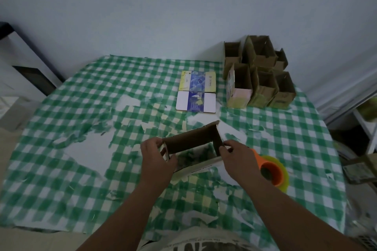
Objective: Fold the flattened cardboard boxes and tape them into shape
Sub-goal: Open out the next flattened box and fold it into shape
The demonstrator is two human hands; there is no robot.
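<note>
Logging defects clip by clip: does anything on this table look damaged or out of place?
Yes. The checked tablecloth is badly worn: its green print has peeled away in white patches around the middle and near edge. The box held by the left hand and right hand looks intact.

The single head camera looked forward and steeply down from above the near edge of the desk (61,112), which filled most of the wide-angle view under its green checked cloth. Relative to the desk, the lens sat over the person's lap, so both forearms rose from the bottom of the picture toward the desk's middle. The far edge of the desk met a pale wall (183,16) that took up the upper third. Straight lines bowed near the corners, as a wide lens gives. The desk's middle was close and sharp; things beyond its left and right edges were dim and small.
</note>
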